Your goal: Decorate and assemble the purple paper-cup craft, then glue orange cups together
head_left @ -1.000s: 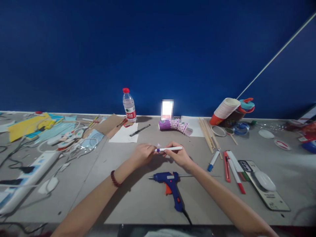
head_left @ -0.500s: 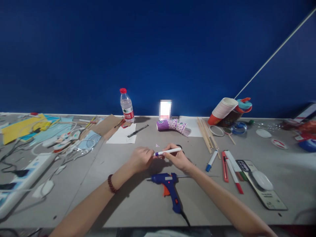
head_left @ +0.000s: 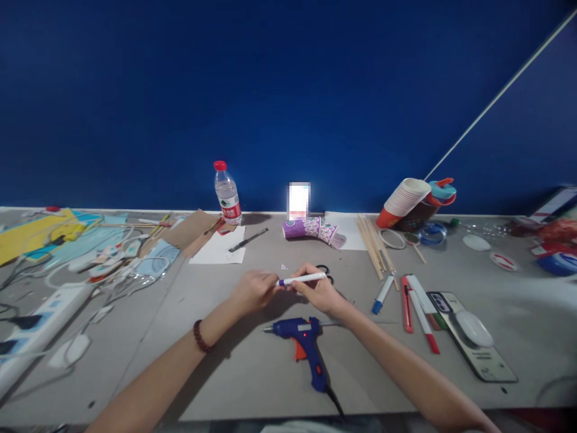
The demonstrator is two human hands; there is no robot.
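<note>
A white marker (head_left: 306, 278) with a purple band lies level between my two hands, above the middle of the table. My right hand (head_left: 318, 293) pinches its barrel between thumb and fingers. At the purple end, my left hand (head_left: 255, 291) is closed on the marker, and its fingers hide the tip. Just below the hands a blue glue gun (head_left: 303, 329) lies on its side, its red light lit. Black scissors handles (head_left: 325, 270) show partly behind my right hand. A small patterned scrap (head_left: 283, 266) lies just beyond the hands.
Beyond the hands lie a purple fish-patterned tube (head_left: 309, 228) and a black pen (head_left: 247, 239) on white paper. A water bottle (head_left: 228, 195) stands back left. Right are wooden sticks (head_left: 372, 246), stacked paper cups (head_left: 403, 201), markers (head_left: 383, 294) and a phone (head_left: 478, 355). Left, a power strip (head_left: 45, 325) and cables.
The view has turned slightly, so the table things appear a little farther left. Both hands keep their grip on the marker, almost unmoved.
</note>
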